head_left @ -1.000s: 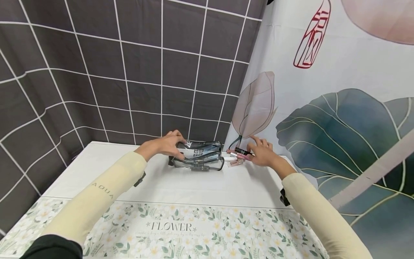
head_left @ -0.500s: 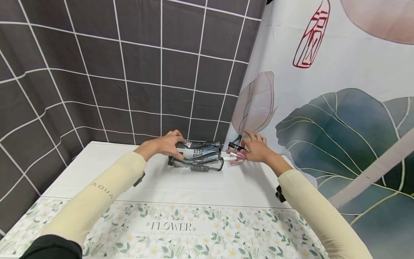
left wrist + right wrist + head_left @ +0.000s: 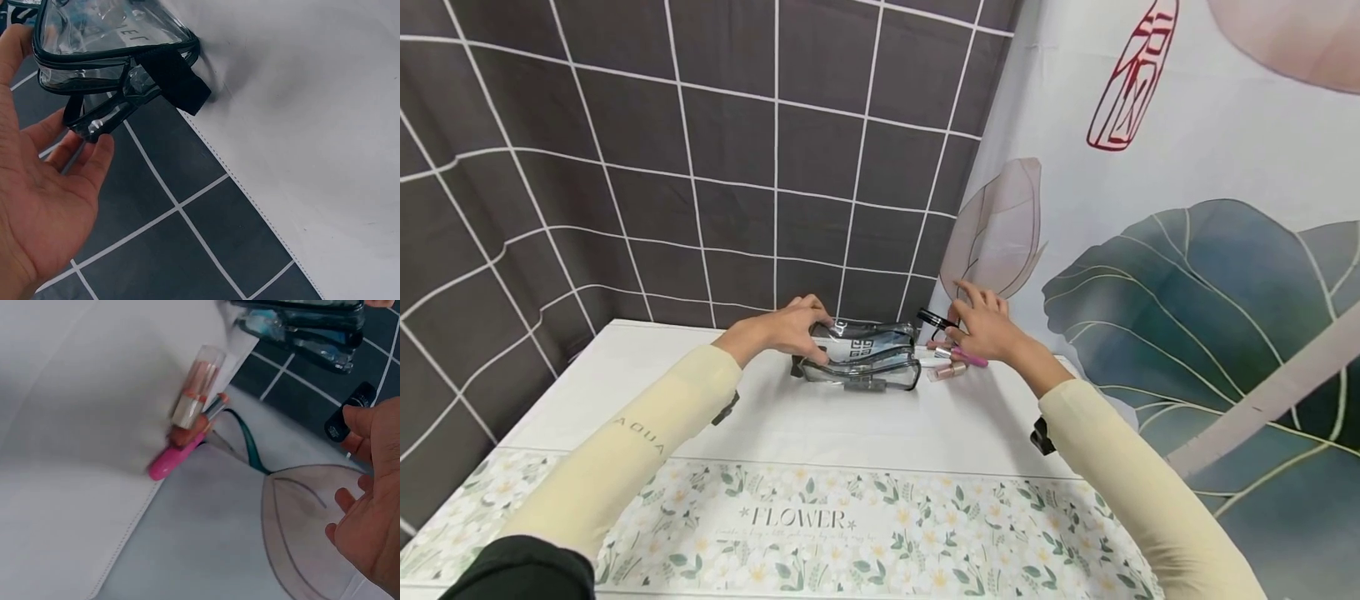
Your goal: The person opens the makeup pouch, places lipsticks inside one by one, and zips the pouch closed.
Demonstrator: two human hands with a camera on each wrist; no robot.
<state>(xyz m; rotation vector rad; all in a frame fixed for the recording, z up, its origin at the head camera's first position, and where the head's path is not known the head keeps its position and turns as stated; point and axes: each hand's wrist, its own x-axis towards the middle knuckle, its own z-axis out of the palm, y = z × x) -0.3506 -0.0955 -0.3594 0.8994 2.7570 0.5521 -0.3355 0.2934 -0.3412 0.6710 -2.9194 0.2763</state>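
Observation:
A clear pouch with black trim [image 3: 868, 354] stands at the table's back edge. My left hand [image 3: 788, 328] holds its left end; in the left wrist view, the fingers of my left hand [image 3: 56, 187] curl round a corner of the pouch [image 3: 94, 62]. To the pouch's right, my right hand [image 3: 988, 327] pinches a black tube [image 3: 934, 318] above the table. The right wrist view has the black tube [image 3: 350, 412] between thumb and fingers of my right hand [image 3: 375, 500]. Below lie a pink tube [image 3: 169, 462] and a clear-capped tube [image 3: 199, 387], touching each other.
The white table [image 3: 850, 425] has a floral cloth [image 3: 805, 533] along its front. A dark gridded curtain [image 3: 730, 167] rises behind, and a patterned curtain [image 3: 1075, 217] stands at the right. A white tube [image 3: 931, 362] lies beside the pouch's right end.
My right hand has lifted the black tube and moved it leftward, nearer the pouch. The pink tube is no longer under my fingers. My left hand has kept its grip; the head view has shifted slightly.

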